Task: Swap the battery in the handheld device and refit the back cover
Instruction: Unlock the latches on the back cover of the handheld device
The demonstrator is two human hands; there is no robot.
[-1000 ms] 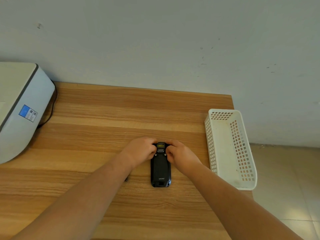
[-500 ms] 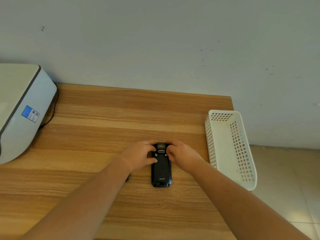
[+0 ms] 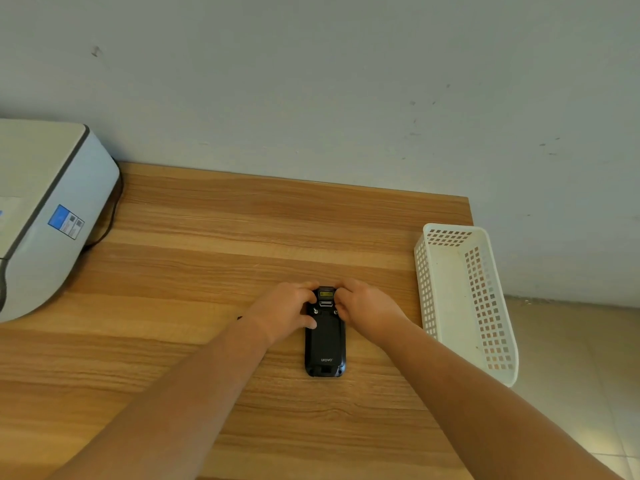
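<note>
While the black handheld device [image 3: 325, 336] lies back-up and flat on the wooden desk [image 3: 214, 258], near its middle, both hands grip its far end: the left hand [image 3: 284, 310] curls around the left edge with the thumb on the back cover [image 3: 325, 341], and the right hand [image 3: 367, 311] curls around the right edge beside two small screws. To the right, a white perforated basket [image 3: 498, 341] overhangs the desk's right edge, and a white machine [image 3: 45, 216] with a blue label sits at the far left.
</note>
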